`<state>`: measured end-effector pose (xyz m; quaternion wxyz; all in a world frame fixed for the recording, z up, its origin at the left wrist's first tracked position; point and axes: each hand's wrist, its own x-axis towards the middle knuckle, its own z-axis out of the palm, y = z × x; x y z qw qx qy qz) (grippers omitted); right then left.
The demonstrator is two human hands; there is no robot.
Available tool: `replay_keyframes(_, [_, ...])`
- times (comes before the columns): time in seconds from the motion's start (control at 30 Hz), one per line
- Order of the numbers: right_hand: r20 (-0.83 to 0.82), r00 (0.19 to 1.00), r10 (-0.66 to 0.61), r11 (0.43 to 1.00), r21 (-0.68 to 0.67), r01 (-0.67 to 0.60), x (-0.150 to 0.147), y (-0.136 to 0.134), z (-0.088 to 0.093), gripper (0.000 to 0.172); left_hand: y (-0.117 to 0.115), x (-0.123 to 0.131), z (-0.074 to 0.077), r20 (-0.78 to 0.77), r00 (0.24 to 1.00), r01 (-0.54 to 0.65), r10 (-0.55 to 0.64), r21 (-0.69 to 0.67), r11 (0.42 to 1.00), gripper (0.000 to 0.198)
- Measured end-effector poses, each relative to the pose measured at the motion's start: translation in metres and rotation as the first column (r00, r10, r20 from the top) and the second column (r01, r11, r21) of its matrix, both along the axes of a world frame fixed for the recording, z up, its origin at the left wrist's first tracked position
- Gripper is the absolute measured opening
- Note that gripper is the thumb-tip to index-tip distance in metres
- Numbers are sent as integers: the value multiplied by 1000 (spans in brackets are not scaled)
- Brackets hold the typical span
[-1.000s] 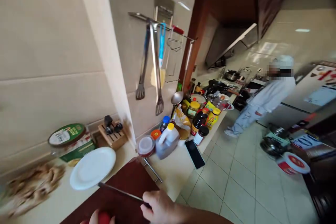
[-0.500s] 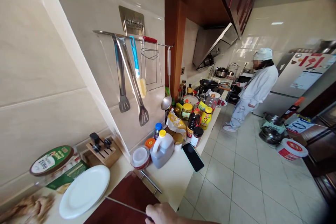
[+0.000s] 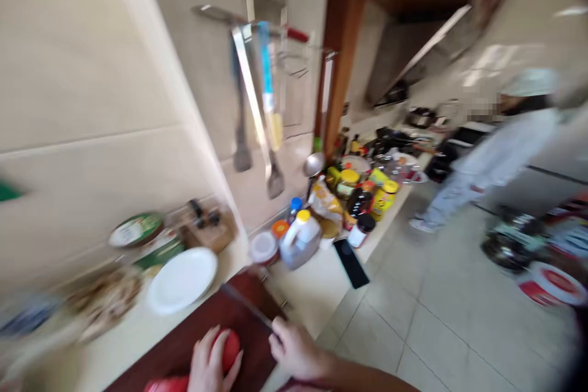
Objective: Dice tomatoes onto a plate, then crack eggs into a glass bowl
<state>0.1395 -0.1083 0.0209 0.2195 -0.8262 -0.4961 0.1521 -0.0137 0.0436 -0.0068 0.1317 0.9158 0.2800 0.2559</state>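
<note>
On the dark red-brown cutting board (image 3: 184, 349), my left hand (image 3: 209, 362) curls its fingers over a round red tomato (image 3: 231, 349). Another red piece (image 3: 168, 384), partly cut off by the frame's lower edge, lies beside that hand. My right hand (image 3: 296, 346) grips the handle of a knife (image 3: 248, 305). Its blade points up and left above the board, apart from the tomato. Motion blur hides the finer detail of the blade.
A white plate (image 3: 184, 282) and ginger-like roots (image 3: 113, 303) sit left of the board. Beyond it stand a jug with a yellow cap (image 3: 301, 242), a phone (image 3: 351, 263) and several jars and bottles. Utensils hang on the wall. A person (image 3: 500, 141) stands farther right.
The view has swung left and down, so my left hand, the tomato and the red piece now show. My right hand still holds the knife over the board.
</note>
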Motion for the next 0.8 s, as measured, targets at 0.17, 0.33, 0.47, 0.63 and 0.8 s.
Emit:
replay_keyframes(0.17, [-95, 994, 45, 994, 103, -35, 14, -7, -2, 34, -24, -38, 43, -197, 979, -42, 58, 82, 996, 26])
replay_keyframes(0.33, [-63, 992, 108, 984, 146, -98, 25, -3, -29, 61, -17, -77, 44, -217, 869, -456, 445, -1, 890, 50])
replay_keyframes(0.47, [-19, 991, 129, 983, 138, -125, 27, -6, -27, 67, 1, -82, 32, -176, 898, -433, 403, -192, 881, 53])
replay_keyframes(0.63, [-4, 992, 127, 984, 128, -126, 27, 0, -19, 72, 39, -54, 53, -352, 866, -443, 355, -213, 871, 54])
replay_keyframes(0.8, [-9, 991, 135, 984, 117, -133, 27, 0, -18, 68, 71, -27, 82, -647, 738, -429, 192, -229, 874, 64])
